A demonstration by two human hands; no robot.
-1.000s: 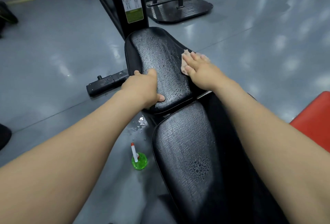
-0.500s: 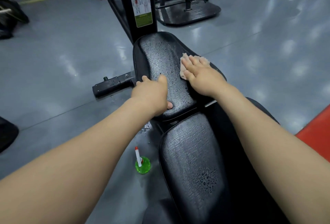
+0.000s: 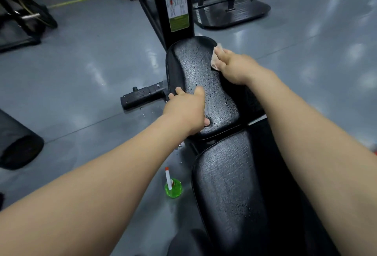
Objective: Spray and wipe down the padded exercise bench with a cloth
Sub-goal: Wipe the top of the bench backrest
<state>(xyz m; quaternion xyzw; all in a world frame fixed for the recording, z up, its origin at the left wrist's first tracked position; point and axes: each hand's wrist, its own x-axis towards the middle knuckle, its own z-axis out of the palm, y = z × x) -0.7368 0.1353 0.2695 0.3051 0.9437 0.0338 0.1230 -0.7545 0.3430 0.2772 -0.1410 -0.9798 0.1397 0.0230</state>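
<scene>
The black padded bench has a far seat pad [image 3: 195, 68], beaded with droplets, and a long near pad [image 3: 226, 184]. My left hand [image 3: 186, 111] grips the far pad's left near edge, thumb on top. My right hand [image 3: 234, 65] presses a small pinkish cloth [image 3: 216, 56] against the pad's far right edge; most of the cloth is hidden under my fingers. A green spray bottle [image 3: 173, 187] with a white and red nozzle stands on the floor left of the near pad.
The black upright post [image 3: 173, 1] with an exercise label rises behind the bench. A black foot bar [image 3: 140, 96] lies on the grey floor to the left. A black roller [image 3: 18, 143] sits far left, another machine's base [image 3: 230, 13] behind.
My right hand has slid the cloth farther up along the far pad's right edge. My left hand keeps its hold. The camera has tilted forward.
</scene>
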